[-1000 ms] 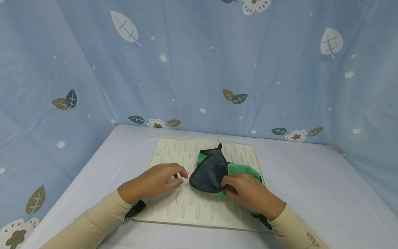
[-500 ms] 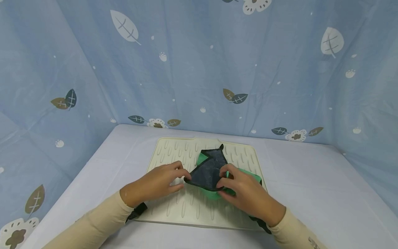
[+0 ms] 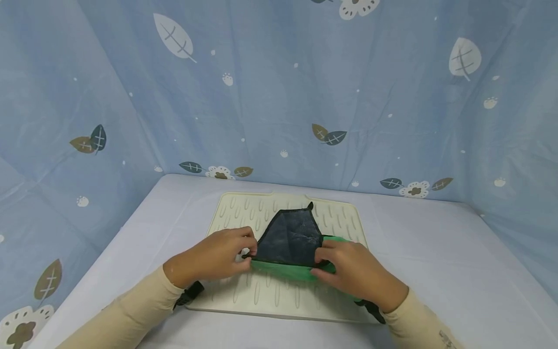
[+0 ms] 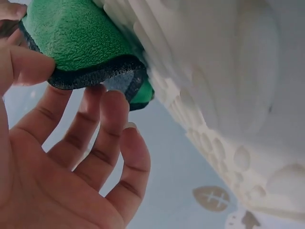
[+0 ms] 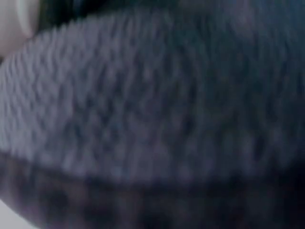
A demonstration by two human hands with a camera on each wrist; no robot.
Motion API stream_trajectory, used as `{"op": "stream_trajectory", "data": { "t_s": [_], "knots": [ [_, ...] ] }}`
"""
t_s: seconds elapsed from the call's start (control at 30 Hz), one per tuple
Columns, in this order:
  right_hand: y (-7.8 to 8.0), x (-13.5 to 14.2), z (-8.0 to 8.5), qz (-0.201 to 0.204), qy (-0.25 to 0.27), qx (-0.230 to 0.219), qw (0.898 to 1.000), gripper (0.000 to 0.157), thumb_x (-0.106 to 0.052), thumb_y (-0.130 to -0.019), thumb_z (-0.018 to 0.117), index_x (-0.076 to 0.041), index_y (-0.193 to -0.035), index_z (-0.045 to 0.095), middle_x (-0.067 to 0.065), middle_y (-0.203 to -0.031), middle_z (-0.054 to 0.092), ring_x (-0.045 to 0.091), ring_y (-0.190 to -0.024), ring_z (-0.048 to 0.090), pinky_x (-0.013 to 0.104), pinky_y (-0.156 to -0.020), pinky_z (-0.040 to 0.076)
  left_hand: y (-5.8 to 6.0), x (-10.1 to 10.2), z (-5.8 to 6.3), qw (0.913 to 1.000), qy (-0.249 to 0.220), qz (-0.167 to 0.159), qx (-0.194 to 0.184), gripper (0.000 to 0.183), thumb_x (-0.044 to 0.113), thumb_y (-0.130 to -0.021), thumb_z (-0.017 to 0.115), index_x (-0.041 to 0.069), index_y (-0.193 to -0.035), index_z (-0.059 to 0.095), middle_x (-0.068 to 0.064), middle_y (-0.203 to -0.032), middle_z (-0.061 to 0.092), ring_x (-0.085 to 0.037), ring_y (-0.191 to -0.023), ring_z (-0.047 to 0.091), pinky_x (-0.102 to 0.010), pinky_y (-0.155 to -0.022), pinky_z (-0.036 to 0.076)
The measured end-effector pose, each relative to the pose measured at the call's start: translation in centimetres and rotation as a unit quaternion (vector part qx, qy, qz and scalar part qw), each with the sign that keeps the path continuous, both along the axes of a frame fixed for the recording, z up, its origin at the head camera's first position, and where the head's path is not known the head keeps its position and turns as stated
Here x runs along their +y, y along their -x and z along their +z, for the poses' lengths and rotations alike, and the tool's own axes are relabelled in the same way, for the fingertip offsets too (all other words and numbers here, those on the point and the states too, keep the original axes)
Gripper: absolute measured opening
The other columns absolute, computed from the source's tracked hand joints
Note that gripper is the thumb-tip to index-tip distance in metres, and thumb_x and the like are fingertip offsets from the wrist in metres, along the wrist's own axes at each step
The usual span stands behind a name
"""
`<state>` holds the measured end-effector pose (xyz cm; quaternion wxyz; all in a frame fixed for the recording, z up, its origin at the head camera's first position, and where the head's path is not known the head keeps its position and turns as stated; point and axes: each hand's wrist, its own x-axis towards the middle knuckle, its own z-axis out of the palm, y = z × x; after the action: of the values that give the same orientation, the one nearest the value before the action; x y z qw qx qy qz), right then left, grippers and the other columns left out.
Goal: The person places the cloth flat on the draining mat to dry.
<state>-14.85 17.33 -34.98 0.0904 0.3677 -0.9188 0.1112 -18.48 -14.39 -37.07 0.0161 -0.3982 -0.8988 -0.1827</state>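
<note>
A two-sided cleaning cloth [image 3: 287, 238], dark grey on one face and green on the other with a black edging, lies partly folded over the cream ridged mat [image 3: 266, 300]. My left hand [image 3: 215, 254] pinches its left corner between thumb and fingers. In the left wrist view, the cloth's green face [image 4: 81, 40] shows, and the thumb presses at the black hem above the left hand's other fingers [image 4: 114, 114]. My right hand [image 3: 350, 269] grips the near edge at the right, fingers curled over it. Blurred dark cloth [image 5: 143, 105] fills most of the right wrist view.
A white-covered table [image 3: 427, 261] extends around the mat. Behind and to the left hangs a blue curtain [image 3: 261, 97] printed with leaves and flowers. Dark wrist straps [image 3: 190, 293] sit under both forearms.
My left hand has taken the cloth's left corner and drawn it leftward. The near edge is now pulled straight between both hands, and the green patch at the upper left is covered.
</note>
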Motion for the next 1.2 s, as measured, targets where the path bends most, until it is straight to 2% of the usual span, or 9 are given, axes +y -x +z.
{"op": "stream_trajectory", "data": {
  "t_s": [0.3,0.5,0.67,0.77,0.93,1.07,1.2],
  "knots": [
    [0.4,1.3,1.0,-0.041,-0.021,-0.004,0.999,0.015,-0.028,-0.082,0.082,-0.019,-0.090,0.074,-0.009,-0.084,0.062,0.001,-0.065,0.057,0.022,-0.057,0.048,0.1,-1.2,0.9,0.9984,0.012,0.021,0.052,0.015,0.009,-0.076,0.063,0.023,-0.078,0.064,0.012,-0.080,0.054,-0.001,-0.063,0.039,-0.022,-0.062,0.038],
    [0.4,1.6,1.5,-0.035,-0.017,-0.031,0.999,0.014,-0.027,-0.084,0.080,-0.018,-0.094,0.076,-0.008,-0.090,0.070,0.006,-0.075,0.066,0.026,-0.064,0.053,0.1,-1.9,1.3,0.9977,0.031,0.039,0.045,0.018,0.009,-0.072,0.062,0.025,-0.069,0.054,0.009,-0.075,0.049,-0.003,-0.061,0.032,-0.023,-0.060,0.031],
    [0.2,1.7,2.0,-0.018,-0.007,-0.089,0.996,0.013,-0.030,-0.090,0.075,-0.020,-0.098,0.076,-0.007,-0.094,0.075,0.003,-0.079,0.068,0.027,-0.068,0.055,0.1,-2.3,1.4,0.9971,0.044,0.054,0.032,0.021,0.007,-0.072,0.062,0.025,-0.067,0.053,0.008,-0.074,0.049,-0.004,-0.061,0.033,-0.024,-0.059,0.031],
    [0.1,1.7,2.3,0.006,0.010,-0.152,0.988,0.011,-0.031,-0.095,0.069,-0.022,-0.100,0.074,-0.011,-0.091,0.074,-0.004,-0.074,0.064,0.025,-0.067,0.054,0.1,-2.4,1.5,0.9965,0.051,0.063,0.018,0.020,0.008,-0.072,0.063,0.026,-0.068,0.055,0.009,-0.074,0.050,-0.004,-0.061,0.035,-0.024,-0.058,0.032],
    [-0.4,0.9,2.0,0.063,0.027,-0.258,0.964,0.006,-0.024,-0.100,0.063,-0.024,-0.103,0.067,-0.017,-0.086,0.069,-0.008,-0.068,0.059,0.022,-0.068,0.052,0.1,-2.7,1.6,0.9941,0.072,0.081,-0.007,0.018,0.011,-0.072,0.066,0.025,-0.068,0.057,0.009,-0.076,0.051,-0.005,-0.062,0.038,-0.025,-0.058,0.033],
    [-0.8,0.2,1.4,0.102,0.018,-0.295,0.950,0.006,-0.022,-0.099,0.064,-0.024,-0.101,0.069,-0.018,-0.089,0.069,-0.008,-0.073,0.061,0.020,-0.070,0.053,0.2,-2.8,1.6,0.9910,0.089,0.098,-0.023,0.020,0.010,-0.073,0.068,0.026,-0.068,0.056,0.009,-0.078,0.052,-0.006,-0.064,0.039,-0.026,-0.059,0.034],
    [-1.2,-0.2,0.9,0.127,0.008,-0.297,0.946,0.008,-0.023,-0.097,0.068,-0.024,-0.100,0.075,-0.018,-0.095,0.071,-0.010,-0.083,0.062,0.017,-0.073,0.053,0.2,-2.8,1.6,0.9891,0.097,0.106,-0.032,0.022,0.010,-0.075,0.070,0.026,-0.068,0.057,0.009,-0.079,0.053,-0.006,-0.064,0.041,-0.028,-0.060,0.035]
  ]
}}
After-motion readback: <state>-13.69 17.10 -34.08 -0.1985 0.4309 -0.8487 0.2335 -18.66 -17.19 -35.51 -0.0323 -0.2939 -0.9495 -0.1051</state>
